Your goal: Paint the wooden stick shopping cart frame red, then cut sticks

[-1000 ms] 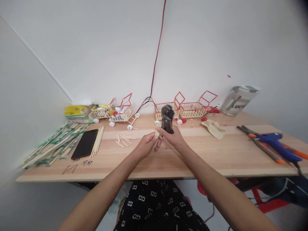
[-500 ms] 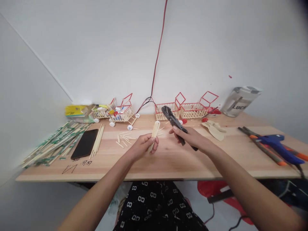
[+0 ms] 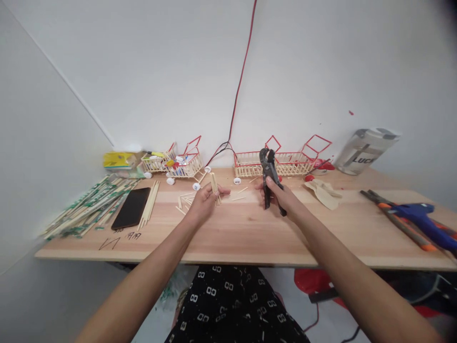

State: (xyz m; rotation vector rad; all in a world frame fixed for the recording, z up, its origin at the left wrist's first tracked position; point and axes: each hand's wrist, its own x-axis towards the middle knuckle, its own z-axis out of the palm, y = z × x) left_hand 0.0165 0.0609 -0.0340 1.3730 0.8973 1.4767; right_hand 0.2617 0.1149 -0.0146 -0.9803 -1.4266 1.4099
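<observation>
My left hand (image 3: 204,202) is closed around a small bundle of pale wooden sticks (image 3: 214,183), held nearly upright above the table. In my right hand (image 3: 277,193) is a black hand cutter (image 3: 268,166), its jaws pointing up and apart and its handles spread. The cutter and the bundle do not touch. Short cut sticks (image 3: 184,202) lie beside and partly behind my left hand. Two more short pieces (image 3: 239,198) rest on the table between my hands.
Miniature stick carts (image 3: 185,167) stand along the wall, with red-edged ones (image 3: 248,164) behind the cutter. A phone (image 3: 131,208), long sticks (image 3: 149,205) and wrapped chopsticks (image 3: 85,205) lie left. Rightward are a cloth-like scrap (image 3: 323,193), pliers (image 3: 396,219), a blue glue gun (image 3: 417,214) and a canister (image 3: 367,150).
My left hand has moved left with the bundle, toward the cut sticks. The cutter has turned more upright, and its handles now look wider apart. The view has shifted slightly.
</observation>
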